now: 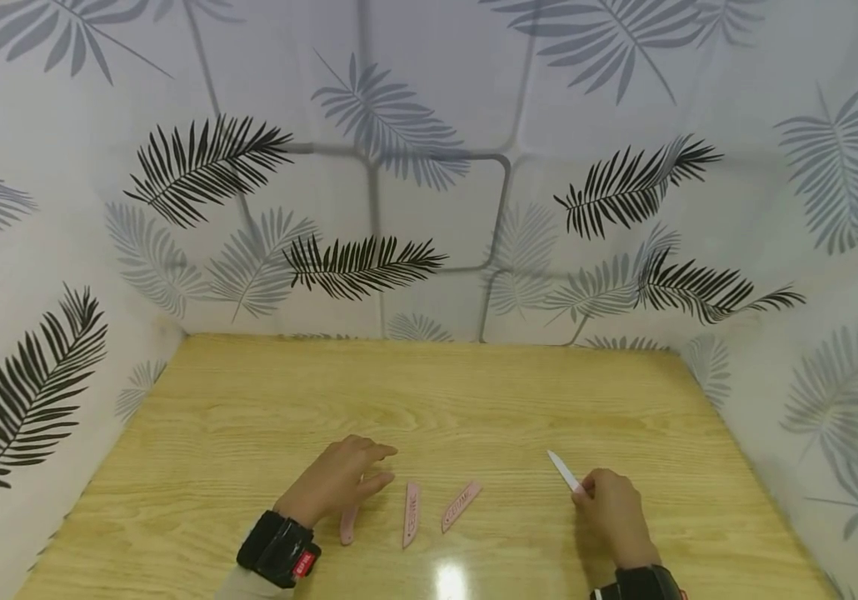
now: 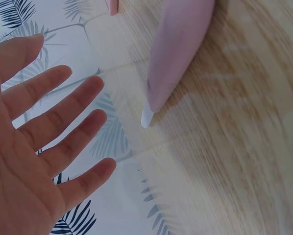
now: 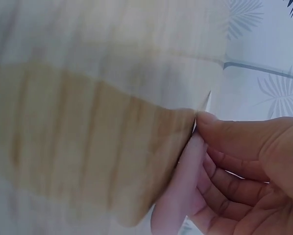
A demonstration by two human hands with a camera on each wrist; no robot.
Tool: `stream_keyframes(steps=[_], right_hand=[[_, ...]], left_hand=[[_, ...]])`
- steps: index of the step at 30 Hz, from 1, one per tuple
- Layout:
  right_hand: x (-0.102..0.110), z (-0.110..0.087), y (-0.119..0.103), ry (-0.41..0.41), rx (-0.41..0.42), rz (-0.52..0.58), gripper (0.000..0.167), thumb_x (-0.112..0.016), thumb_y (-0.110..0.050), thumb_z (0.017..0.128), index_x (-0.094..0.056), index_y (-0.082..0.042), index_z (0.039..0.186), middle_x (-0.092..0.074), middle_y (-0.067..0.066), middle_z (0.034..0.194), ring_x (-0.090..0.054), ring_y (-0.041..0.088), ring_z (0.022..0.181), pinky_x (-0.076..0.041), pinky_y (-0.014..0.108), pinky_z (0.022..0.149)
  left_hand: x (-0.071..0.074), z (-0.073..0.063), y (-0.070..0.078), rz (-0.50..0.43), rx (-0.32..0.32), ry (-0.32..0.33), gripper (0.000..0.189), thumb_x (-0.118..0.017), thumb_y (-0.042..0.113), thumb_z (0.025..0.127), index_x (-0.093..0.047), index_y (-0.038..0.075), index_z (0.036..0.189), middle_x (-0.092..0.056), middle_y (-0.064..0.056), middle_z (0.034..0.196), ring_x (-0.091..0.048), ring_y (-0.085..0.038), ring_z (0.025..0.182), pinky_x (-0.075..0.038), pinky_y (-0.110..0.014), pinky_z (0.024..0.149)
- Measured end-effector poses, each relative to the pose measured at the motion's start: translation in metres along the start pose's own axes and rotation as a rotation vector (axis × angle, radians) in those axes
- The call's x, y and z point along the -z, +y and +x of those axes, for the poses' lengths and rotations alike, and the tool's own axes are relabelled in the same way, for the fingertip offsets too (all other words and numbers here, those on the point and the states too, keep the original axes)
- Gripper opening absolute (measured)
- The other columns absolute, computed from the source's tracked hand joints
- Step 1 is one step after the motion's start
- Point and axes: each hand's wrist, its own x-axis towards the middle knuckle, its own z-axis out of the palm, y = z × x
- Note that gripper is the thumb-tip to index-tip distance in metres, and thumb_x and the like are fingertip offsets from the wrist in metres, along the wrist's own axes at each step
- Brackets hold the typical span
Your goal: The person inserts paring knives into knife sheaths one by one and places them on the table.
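My right hand (image 1: 612, 508) grips a knife by its pink handle (image 3: 178, 183), at the right of the table. The white blade (image 1: 563, 471) points away and to the left. My left hand (image 1: 339, 479) is spread, its fingers apart with nothing between them. Beside it lies a second pink-handled knife (image 1: 348, 525), partly hidden by that hand in the head view. In the left wrist view its handle (image 2: 181, 49) ends in a short white part. Two flat pink blade sheaths with lettering lie between the hands: one nearly straight (image 1: 411, 514), one slanted (image 1: 462, 506).
Both hands work over a wood-grain table (image 1: 429, 400). A white cloth with leaf prints (image 1: 436, 208) hangs behind the table and along both sides. Light reflects off the tabletop near the front. Each wrist wears a black strapped band (image 1: 279, 550).
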Motion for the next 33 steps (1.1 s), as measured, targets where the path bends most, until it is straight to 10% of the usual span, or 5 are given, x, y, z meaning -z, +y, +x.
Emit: stream_keyframes(steps=[33], right_hand=[[0.023, -0.014, -0.056, 0.161, 0.212, 0.026, 0.013, -0.070, -0.007, 0.085, -0.069, 0.005, 0.089, -0.067, 0.008, 0.075, -0.061, 0.014, 0.064, -0.053, 0.027, 0.055]], left_hand=[[-0.001, 0.005, 0.010, -0.011, -0.013, -0.052, 0.050, -0.059, 0.038, 0.095, -0.053, 0.012, 0.136, -0.058, -0.011, 0.130, -0.052, -0.032, 0.120, -0.043, -0.051, 0.100]])
